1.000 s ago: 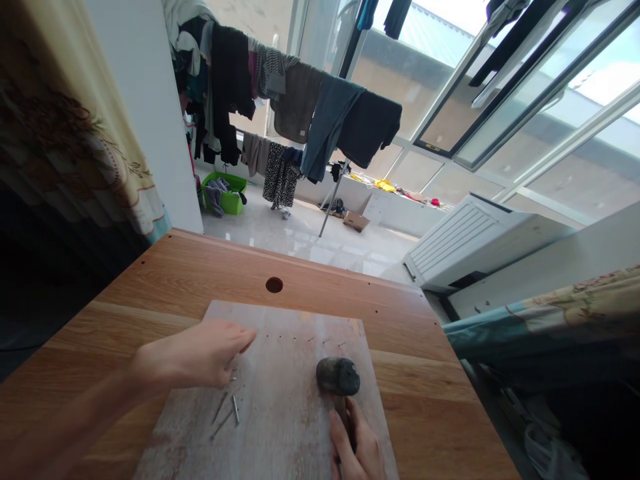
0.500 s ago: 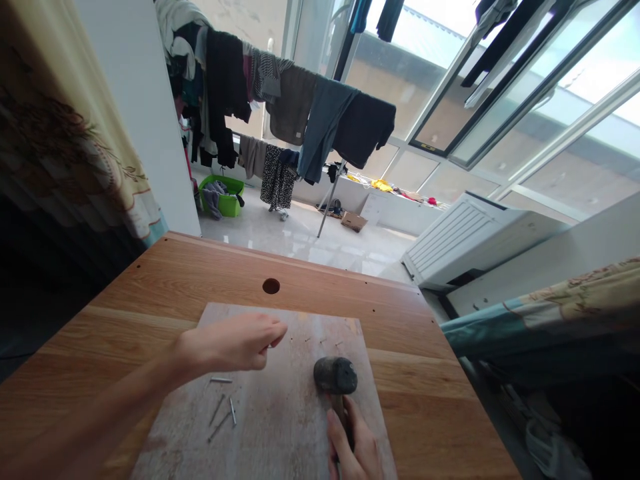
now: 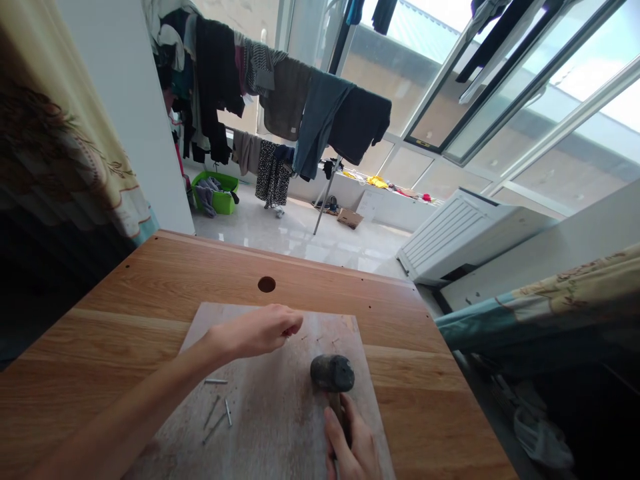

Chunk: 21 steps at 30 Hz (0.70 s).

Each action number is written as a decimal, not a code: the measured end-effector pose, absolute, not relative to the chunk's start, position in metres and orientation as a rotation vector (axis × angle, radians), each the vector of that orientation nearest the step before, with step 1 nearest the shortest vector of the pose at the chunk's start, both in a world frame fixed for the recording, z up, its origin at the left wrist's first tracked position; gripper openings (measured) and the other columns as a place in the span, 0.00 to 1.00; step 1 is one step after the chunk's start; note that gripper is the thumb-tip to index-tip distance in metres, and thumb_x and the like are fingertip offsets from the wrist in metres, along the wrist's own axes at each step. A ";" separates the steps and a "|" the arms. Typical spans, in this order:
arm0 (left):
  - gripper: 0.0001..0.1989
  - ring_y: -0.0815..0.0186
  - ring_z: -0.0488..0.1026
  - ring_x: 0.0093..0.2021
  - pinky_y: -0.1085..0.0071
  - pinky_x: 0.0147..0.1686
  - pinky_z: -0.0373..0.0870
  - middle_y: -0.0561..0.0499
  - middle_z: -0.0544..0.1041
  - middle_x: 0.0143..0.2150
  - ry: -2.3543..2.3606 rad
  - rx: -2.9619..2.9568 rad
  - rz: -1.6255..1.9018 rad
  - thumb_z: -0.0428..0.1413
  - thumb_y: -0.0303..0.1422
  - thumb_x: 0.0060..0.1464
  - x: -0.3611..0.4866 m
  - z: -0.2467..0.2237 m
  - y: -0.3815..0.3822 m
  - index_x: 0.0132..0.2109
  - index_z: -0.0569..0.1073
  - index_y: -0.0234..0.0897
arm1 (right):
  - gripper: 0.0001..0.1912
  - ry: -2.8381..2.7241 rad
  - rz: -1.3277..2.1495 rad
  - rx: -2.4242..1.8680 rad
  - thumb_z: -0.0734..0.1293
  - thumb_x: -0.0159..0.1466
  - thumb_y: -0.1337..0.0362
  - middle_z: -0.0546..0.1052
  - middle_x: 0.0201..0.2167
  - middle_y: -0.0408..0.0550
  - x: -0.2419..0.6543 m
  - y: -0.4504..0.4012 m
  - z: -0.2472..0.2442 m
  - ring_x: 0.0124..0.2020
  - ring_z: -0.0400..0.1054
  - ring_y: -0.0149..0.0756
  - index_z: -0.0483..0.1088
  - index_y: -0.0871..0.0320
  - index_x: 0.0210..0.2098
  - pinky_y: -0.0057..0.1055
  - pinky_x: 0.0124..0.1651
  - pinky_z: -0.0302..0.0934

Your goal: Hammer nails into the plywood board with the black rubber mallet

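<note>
My left hand (image 3: 270, 329) is closed in a pinch over the far part of a worn whitish board (image 3: 273, 413). What its fingertips hold, if anything, is hidden. Just right of them a short row of thin nails (image 3: 319, 339) stands up from the board. My right hand (image 3: 351, 443) is wrapped around the handle of a black-headed mallet (image 3: 332, 373), whose head rests on or hovers just over the board; I cannot tell which. Several loose nails (image 3: 215, 381) lie on the board's left side, beneath my left forearm.
The board lies on a wooden tabletop (image 3: 425, 393) with a round hole (image 3: 267, 284) near its far edge. Beyond stand a rack of hanging clothes (image 3: 285, 100), a green basket (image 3: 223, 202) and a white ribbed panel (image 3: 450, 230). Curtains (image 3: 545, 293) hang at both sides.
My left hand has moved right and slightly away from me, now covering the leftmost nail of the row. The right hand and mallet stay nearly in place. The view has shifted slightly.
</note>
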<state>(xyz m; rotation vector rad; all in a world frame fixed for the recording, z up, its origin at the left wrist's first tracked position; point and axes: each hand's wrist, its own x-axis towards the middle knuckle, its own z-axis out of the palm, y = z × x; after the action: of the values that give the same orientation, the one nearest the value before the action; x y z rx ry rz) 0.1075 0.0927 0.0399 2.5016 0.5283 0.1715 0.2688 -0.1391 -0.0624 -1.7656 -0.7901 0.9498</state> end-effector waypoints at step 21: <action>0.06 0.69 0.70 0.31 0.76 0.33 0.63 0.50 0.78 0.31 0.459 2.045 0.474 0.60 0.31 0.57 0.104 -0.003 0.105 0.35 0.81 0.33 | 0.35 -0.859 1.009 -1.823 0.67 0.60 0.32 0.72 0.18 0.47 0.278 -0.137 -0.060 0.14 0.65 0.43 0.79 0.52 0.52 0.36 0.17 0.61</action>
<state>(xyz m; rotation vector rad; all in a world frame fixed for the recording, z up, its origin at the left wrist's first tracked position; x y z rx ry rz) 0.1041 0.1049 -0.0027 2.0453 0.4590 0.4735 0.2783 -0.1373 -0.0604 -1.8229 -0.8591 1.0091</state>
